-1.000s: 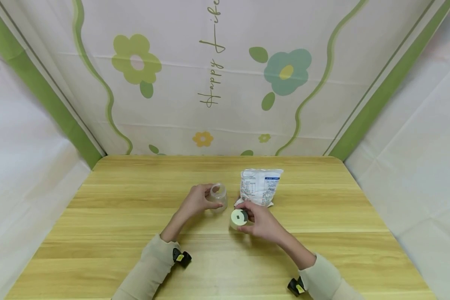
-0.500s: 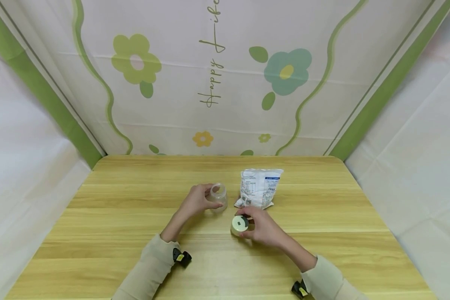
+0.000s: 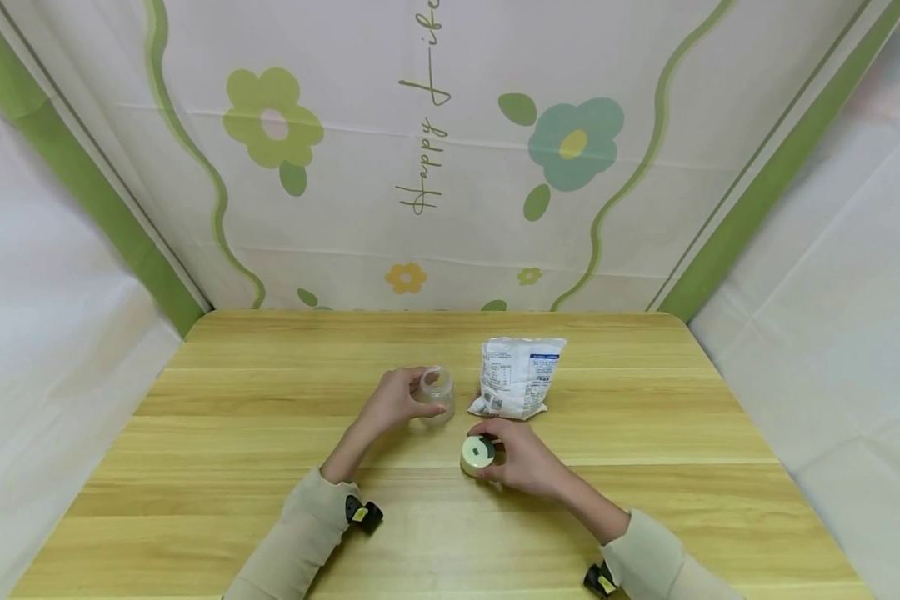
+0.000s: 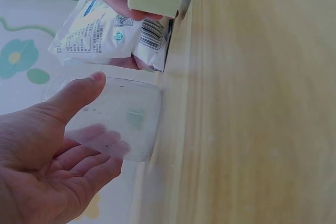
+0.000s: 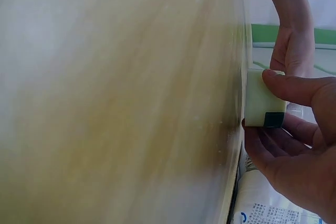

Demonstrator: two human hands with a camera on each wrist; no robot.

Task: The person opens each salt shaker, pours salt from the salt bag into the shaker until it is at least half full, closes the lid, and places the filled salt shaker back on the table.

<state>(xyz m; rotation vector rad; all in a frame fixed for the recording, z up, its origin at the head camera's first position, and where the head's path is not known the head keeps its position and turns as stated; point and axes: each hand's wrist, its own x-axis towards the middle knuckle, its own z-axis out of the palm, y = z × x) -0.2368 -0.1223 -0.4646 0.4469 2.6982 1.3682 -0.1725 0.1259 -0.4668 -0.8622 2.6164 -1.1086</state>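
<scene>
- Nearest, two beige sleeves point(image 3: 292, 537) reach in over the wood-grain table point(image 3: 195, 467), a small black wrist camera point(image 3: 363, 515) at the left cuff and another black camera point(image 3: 598, 580) at the right.
- The right hand point(image 3: 523, 457) pinches a pale green cap point(image 3: 477, 452) between thumb and curled fingers, spread only as wide as the cap. The cap has a dark square on top and a dark patch on its side, and sits low at the table, near the jar on its near side.
- The left hand point(image 3: 396, 402) holds a clear jar point(image 3: 441, 404) from its left, thumb on the near side and fingers bent round the far side, showing through the wall. The jar stands upright on the table, mouth uncovered.
- Just beyond the right hand, a white printed bag point(image 3: 521, 379) stands to the jar's right, apart from it.
- Behind the table hangs a pale curtain point(image 3: 450, 242) with flowers and "Happy Life" lettering.
</scene>
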